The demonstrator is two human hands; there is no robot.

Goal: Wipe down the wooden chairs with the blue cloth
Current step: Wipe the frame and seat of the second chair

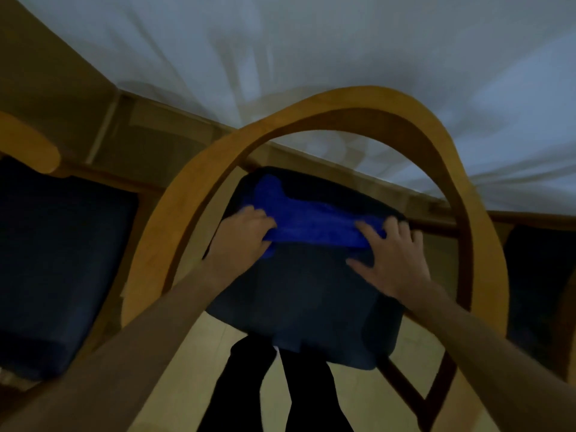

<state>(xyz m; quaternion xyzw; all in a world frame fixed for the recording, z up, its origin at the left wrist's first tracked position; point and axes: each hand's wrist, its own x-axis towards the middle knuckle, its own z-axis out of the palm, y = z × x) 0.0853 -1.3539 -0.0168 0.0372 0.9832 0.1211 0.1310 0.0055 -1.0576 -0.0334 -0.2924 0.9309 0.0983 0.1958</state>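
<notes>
Forearms: both bare, reaching forward through the curved wooden backrest [367, 102] of the middle chair.
Left hand [243, 235]: fingers curled, gripping the left end of the blue cloth [311, 221].
Right hand [396, 254]: fingers spread and fairly straight, pressing the cloth's right end onto the seat.
Cloth: stretched between the two hands, lying across the far half of the dark seat cushion [308, 307].
Hands: well apart, one at each end of the cloth.
Neighbours: a second dark-cushioned chair [56, 260] at left; part of another at right.
Beyond: table draped in a white tablecloth [311, 57].
Below: pale floor [243, 335], dark trouser legs.
</notes>
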